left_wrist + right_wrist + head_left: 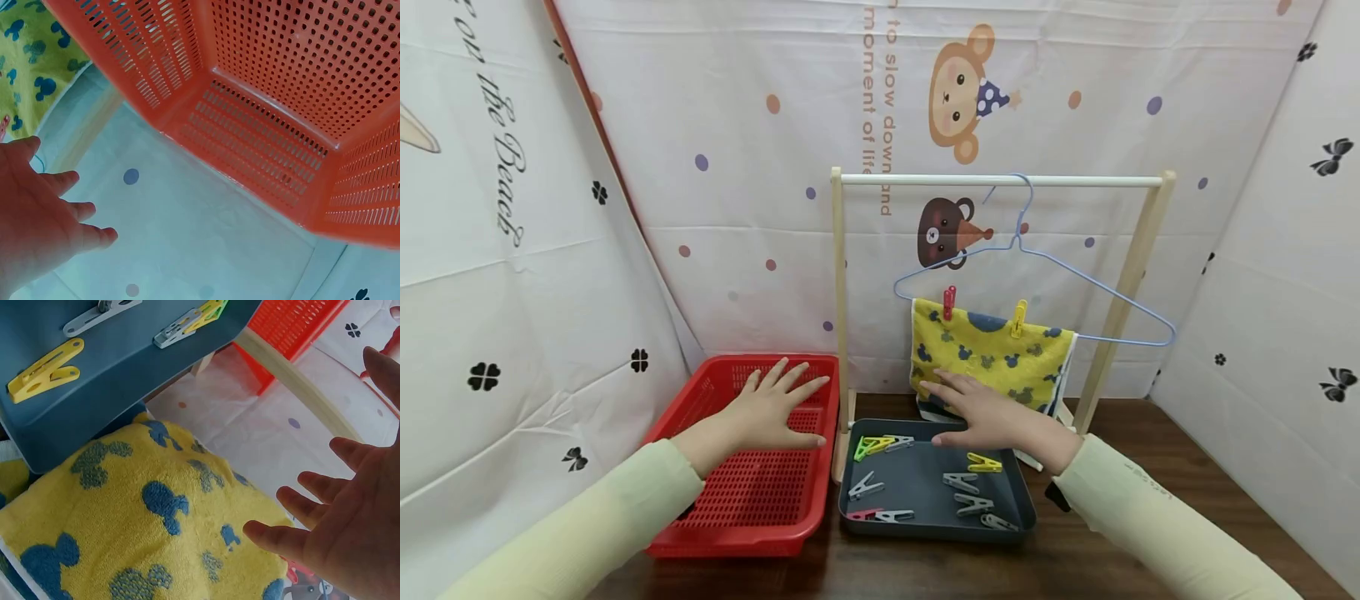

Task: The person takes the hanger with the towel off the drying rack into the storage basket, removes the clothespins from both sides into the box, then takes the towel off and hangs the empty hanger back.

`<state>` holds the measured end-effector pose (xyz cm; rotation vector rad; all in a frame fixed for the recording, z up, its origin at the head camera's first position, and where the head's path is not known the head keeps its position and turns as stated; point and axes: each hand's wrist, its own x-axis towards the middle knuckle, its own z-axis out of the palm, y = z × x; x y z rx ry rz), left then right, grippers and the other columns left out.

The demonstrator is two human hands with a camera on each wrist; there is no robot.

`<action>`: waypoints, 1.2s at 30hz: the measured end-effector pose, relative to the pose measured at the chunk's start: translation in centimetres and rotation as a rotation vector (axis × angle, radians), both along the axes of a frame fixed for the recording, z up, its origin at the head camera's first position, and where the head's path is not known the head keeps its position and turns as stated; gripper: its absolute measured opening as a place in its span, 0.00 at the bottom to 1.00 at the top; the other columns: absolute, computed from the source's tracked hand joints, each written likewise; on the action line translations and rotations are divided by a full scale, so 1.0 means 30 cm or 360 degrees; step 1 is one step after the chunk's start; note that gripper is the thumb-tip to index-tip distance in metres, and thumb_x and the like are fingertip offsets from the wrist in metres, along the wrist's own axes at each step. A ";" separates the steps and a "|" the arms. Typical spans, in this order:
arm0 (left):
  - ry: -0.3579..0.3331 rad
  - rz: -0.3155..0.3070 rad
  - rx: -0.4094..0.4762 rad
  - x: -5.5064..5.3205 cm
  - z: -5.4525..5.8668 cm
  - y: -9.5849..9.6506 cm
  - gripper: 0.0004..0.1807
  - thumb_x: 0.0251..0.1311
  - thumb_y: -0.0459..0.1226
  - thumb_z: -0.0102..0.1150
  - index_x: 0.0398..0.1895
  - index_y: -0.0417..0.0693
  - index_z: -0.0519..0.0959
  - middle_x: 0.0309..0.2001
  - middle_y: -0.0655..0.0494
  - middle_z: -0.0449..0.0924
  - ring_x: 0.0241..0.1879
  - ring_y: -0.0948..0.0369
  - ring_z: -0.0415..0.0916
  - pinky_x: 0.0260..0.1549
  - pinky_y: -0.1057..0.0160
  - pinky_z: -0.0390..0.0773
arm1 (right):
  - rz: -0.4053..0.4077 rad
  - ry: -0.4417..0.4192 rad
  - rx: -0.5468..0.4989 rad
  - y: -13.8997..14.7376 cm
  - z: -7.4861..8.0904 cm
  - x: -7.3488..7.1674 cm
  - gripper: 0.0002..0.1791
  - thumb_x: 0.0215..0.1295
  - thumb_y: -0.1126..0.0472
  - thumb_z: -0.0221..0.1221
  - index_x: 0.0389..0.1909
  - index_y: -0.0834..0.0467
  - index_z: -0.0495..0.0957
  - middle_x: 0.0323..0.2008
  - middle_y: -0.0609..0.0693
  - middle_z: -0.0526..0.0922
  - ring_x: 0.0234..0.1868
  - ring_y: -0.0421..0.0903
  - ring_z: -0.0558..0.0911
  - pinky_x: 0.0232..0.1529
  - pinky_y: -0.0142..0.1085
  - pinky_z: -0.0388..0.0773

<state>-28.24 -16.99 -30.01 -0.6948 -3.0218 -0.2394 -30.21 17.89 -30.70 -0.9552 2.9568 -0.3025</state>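
My left hand (767, 414) hovers over the red plastic basket (737, 537), fingers spread, holding nothing. The left wrist view shows the basket's perforated inside, with no items visible in it. Fingers outstretched, my right hand (988, 414) is in front of the yellow towel (992, 350) and above the dark tray's (917, 462) right side; it grips nothing. The towel, patterned with blue mouse heads, hangs from a blue wire hanger (1097, 287). A red clothespin (949, 302) and a yellow clothespin (1018, 318) are clipped along its top edge.
Several loose clothespins lie in the tray, among them a yellow one (984, 462) and a grey one (866, 486). The hanger hooks over the white rail (925, 179) of a wooden-post rack (1120, 317). Printed cloth (737, 208) surrounds the brown table (1112, 517).
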 end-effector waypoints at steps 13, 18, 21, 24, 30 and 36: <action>0.0100 -0.0068 0.0000 -0.003 0.102 0.023 0.48 0.58 0.59 0.66 0.79 0.56 0.61 0.78 0.41 0.62 0.76 0.38 0.60 0.69 0.31 0.65 | -0.0042 0.0169 -0.0032 0.054 0.108 0.046 0.43 0.67 0.40 0.64 0.78 0.51 0.61 0.79 0.65 0.58 0.77 0.69 0.62 0.69 0.66 0.67; 0.0139 -0.0116 0.0042 -0.015 0.179 0.069 0.44 0.63 0.56 0.64 0.79 0.55 0.61 0.77 0.42 0.64 0.74 0.40 0.66 0.67 0.35 0.71 | -0.0047 0.0362 -0.0089 0.099 0.177 0.075 0.39 0.69 0.48 0.65 0.76 0.56 0.65 0.76 0.66 0.64 0.74 0.69 0.67 0.68 0.65 0.69; 0.0158 -0.0139 0.0079 -0.028 0.225 0.111 0.41 0.67 0.54 0.62 0.80 0.55 0.61 0.78 0.42 0.63 0.75 0.41 0.64 0.69 0.37 0.69 | -0.0092 0.0486 -0.0115 0.125 0.224 0.091 0.37 0.69 0.51 0.65 0.74 0.60 0.66 0.74 0.66 0.67 0.70 0.69 0.72 0.65 0.64 0.73; 0.0168 -0.0170 0.0087 -0.046 0.258 0.162 0.38 0.70 0.52 0.59 0.80 0.56 0.60 0.78 0.43 0.62 0.77 0.43 0.62 0.72 0.39 0.67 | -0.0176 0.0590 -0.0130 0.148 0.271 0.109 0.35 0.71 0.51 0.64 0.73 0.62 0.67 0.72 0.68 0.69 0.68 0.69 0.74 0.64 0.64 0.74; 0.0178 -0.0238 0.0109 -0.091 0.307 0.256 0.37 0.73 0.51 0.57 0.81 0.55 0.59 0.79 0.45 0.62 0.77 0.46 0.62 0.75 0.42 0.64 | -0.0382 0.0667 -0.0154 0.199 0.349 0.128 0.34 0.74 0.51 0.60 0.74 0.62 0.65 0.73 0.68 0.67 0.71 0.71 0.68 0.65 0.66 0.70; 0.0198 -0.0235 0.0186 -0.137 0.345 0.323 0.36 0.74 0.50 0.56 0.80 0.53 0.59 0.78 0.45 0.64 0.77 0.48 0.63 0.75 0.45 0.64 | -0.0473 0.0787 -0.0192 0.272 0.392 0.105 0.34 0.75 0.55 0.59 0.74 0.66 0.63 0.72 0.72 0.66 0.71 0.73 0.65 0.69 0.68 0.63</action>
